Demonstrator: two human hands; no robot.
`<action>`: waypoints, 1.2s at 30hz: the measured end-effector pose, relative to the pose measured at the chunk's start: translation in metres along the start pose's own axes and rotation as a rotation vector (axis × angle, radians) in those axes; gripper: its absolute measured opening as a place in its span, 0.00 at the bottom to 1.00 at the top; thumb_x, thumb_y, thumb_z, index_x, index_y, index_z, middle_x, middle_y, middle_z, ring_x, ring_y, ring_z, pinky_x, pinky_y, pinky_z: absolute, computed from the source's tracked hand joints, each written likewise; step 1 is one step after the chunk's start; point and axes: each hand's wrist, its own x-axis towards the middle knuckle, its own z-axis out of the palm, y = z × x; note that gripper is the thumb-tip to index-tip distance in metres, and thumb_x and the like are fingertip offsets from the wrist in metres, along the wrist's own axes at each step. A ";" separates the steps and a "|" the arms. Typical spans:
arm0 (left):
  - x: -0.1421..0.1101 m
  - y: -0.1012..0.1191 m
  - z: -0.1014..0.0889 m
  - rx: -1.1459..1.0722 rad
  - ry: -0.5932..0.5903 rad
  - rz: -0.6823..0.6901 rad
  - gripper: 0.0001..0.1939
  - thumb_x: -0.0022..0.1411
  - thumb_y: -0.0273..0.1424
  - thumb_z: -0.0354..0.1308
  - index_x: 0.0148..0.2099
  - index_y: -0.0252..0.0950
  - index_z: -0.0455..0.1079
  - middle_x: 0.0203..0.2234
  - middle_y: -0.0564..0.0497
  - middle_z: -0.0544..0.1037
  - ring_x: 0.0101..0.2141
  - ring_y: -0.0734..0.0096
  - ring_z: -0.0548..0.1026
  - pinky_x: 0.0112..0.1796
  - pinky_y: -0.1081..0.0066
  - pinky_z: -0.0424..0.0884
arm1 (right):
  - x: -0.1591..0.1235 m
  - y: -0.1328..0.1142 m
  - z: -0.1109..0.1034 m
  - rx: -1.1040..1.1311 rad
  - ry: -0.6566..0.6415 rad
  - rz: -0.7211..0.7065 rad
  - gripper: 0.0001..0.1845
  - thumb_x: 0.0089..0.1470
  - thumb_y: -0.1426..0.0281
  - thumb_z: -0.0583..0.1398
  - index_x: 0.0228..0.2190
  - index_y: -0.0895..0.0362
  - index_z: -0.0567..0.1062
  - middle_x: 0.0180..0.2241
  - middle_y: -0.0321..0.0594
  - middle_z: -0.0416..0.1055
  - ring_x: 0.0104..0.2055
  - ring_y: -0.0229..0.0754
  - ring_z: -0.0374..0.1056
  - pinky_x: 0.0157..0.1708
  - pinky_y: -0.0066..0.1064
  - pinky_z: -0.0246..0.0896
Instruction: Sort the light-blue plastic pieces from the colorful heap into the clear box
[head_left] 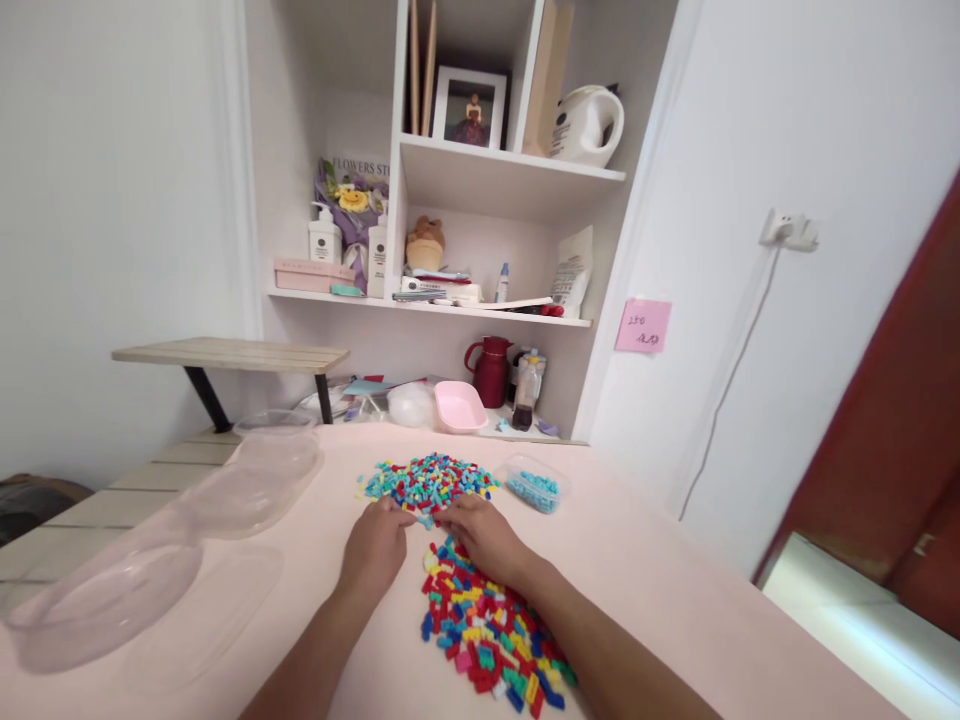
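Note:
A heap of small coloured plastic pieces (427,480) lies on the pink tabletop (637,570), with a second spread of them (487,630) nearer to me. My left hand (375,545) and my right hand (484,535) rest palm down between the two heaps, fingertips curled together at the near edge of the far heap. Both seem to pinch at small pieces, too tiny to name. A small clear tub (534,485) holding only light blue pieces stands just right of the far heap.
Clear plastic trays (255,485) and another clear tray (105,590) lie at the left. Shelves behind hold a pink basin (459,405), a dark red jug (491,370), bottles and a white kettle (589,125). A small wooden side table (232,352) stands at the left.

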 end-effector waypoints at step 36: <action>0.004 0.000 0.002 -0.277 -0.082 0.159 0.21 0.55 0.19 0.46 0.27 0.41 0.78 0.33 0.51 0.74 0.36 0.71 0.74 0.40 0.72 0.70 | -0.001 0.014 -0.007 -0.043 0.022 0.050 0.15 0.60 0.71 0.51 0.43 0.53 0.76 0.38 0.42 0.72 0.43 0.43 0.65 0.43 0.31 0.58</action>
